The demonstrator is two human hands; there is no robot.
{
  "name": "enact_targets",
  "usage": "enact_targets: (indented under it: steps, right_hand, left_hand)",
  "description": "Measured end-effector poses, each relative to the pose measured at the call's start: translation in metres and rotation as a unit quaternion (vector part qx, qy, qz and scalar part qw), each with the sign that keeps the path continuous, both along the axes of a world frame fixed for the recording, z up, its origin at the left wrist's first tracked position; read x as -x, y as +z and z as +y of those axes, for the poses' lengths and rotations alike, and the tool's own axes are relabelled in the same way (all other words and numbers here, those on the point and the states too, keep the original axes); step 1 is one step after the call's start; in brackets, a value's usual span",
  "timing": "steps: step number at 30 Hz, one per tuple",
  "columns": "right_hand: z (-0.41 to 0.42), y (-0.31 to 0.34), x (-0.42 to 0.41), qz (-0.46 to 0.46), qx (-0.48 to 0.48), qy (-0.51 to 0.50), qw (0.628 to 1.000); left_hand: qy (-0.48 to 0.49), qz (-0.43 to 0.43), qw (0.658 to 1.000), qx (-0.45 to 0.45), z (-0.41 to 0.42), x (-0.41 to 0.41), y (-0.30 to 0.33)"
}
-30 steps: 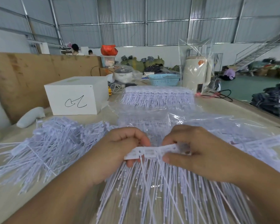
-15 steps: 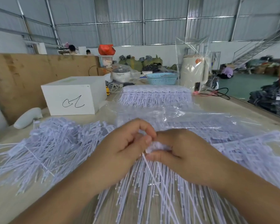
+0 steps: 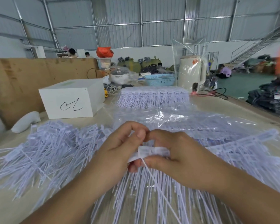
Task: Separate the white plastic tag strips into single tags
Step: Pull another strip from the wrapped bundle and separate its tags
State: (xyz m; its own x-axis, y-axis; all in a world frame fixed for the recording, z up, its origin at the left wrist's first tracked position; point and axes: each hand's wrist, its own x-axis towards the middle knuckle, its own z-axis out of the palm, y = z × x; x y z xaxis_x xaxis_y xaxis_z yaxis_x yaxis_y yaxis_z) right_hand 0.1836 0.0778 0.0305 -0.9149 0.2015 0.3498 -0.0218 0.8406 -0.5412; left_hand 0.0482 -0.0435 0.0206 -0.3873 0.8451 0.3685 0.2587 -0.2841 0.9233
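A white plastic tag strip [image 3: 149,151] is bent between both hands just above the table, its thin tails hanging toward me. My left hand [image 3: 120,147] grips its left end with curled fingers and thumb. My right hand [image 3: 179,157] grips its right end, thumb under the strip. A heap of separated single tags [image 3: 52,151] lies to the left. More joined strips [image 3: 242,147] spread under and to the right of my hands. A neat stack of strips [image 3: 153,96] sits farther back.
A white box [image 3: 71,99] with a scribble stands at the back left beside a brown board [image 3: 23,78]. Clear plastic bags [image 3: 176,117] lie behind my hands. A blue basket [image 3: 160,79], a pot and a wrapped kettle [image 3: 192,73] stand at the table's far end.
The strip was held flat and straight between my hands; my hands have come together and folded it, and it now shows bent between them.
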Motion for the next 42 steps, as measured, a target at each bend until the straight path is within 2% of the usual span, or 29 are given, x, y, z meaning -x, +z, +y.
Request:
enact_targets:
  steps: [6, 9, 12, 22, 30, 35, 39, 42]
  right_hand:
    - [0.0, -0.007, 0.003, -0.01, -0.019, -0.014, 1.0]
    - [-0.002, -0.006, 0.002, -0.006, -0.014, 0.006, 1.0]
    - [-0.003, -0.005, 0.002, -0.008, 0.0, 0.028, 1.0]
    - [0.0, -0.001, -0.003, -0.032, 0.071, 0.059, 0.995]
    - [0.01, 0.0, -0.006, -0.054, 0.111, 0.038, 0.992]
    - [0.009, 0.001, -0.006, -0.049, 0.081, 0.025, 0.995]
    - [-0.001, -0.003, 0.0, 0.023, -0.003, -0.056, 0.998]
    - [-0.009, -0.007, 0.004, 0.11, -0.06, -0.115, 0.985]
  left_hand:
    - [-0.011, 0.116, 0.992, 0.053, -0.004, 0.009, -0.003]
    - [-0.023, 0.136, 0.986, 0.094, -0.005, 0.013, -0.003]
    - [-0.048, 0.11, 0.983, 0.136, -0.006, 0.011, -0.003]
    - [-0.095, 0.055, 0.985, 0.133, -0.004, 0.01, 0.0]
    - [-0.05, 0.068, 0.992, 0.095, -0.003, 0.01, 0.0]
    - [-0.044, 0.065, 0.992, 0.098, 0.0, 0.012, -0.004]
    - [0.002, 0.018, 0.999, 0.05, 0.005, 0.011, -0.004]
    - [0.005, -0.038, 0.999, 0.0, 0.007, 0.006, -0.002]
